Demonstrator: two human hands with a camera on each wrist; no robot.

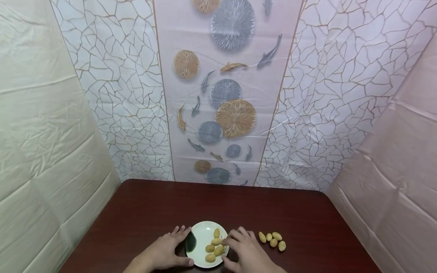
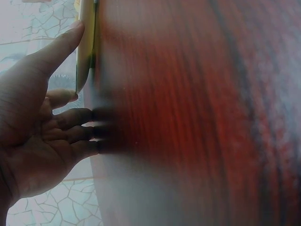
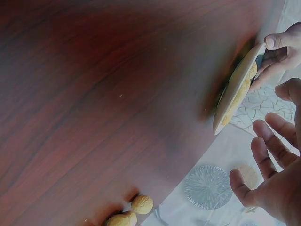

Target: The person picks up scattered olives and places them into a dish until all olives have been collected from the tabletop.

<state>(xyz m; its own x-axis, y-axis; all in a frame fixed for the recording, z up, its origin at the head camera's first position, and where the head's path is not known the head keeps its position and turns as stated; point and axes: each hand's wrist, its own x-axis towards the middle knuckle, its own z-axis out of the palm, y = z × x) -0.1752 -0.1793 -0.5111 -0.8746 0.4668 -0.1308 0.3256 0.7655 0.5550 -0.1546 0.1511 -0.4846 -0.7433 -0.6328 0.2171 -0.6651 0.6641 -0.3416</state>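
Head cam sits high, facing forward-down over the glossy dark red-brown wood tabletop (image 1: pixel 164 206) to the wrinkled, crack-patterned white sheet (image 1: pixel 119 68) behind. Both wrist cams ride low and close, rolled sideways (tabletop edge runs steep), seeing the round white green-patched plate (image 1: pixel 202 236) edge-on; head and right wrist share loose oval yellow fruits (image 1: pixel 274 243).

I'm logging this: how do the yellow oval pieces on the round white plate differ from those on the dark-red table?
Plated pieces lie between the left hand and right hand; loose pieces lie right of both. Plated pieces spread mostly near to far, loose pieces mostly sideways. Both groups are yellow and rounded.
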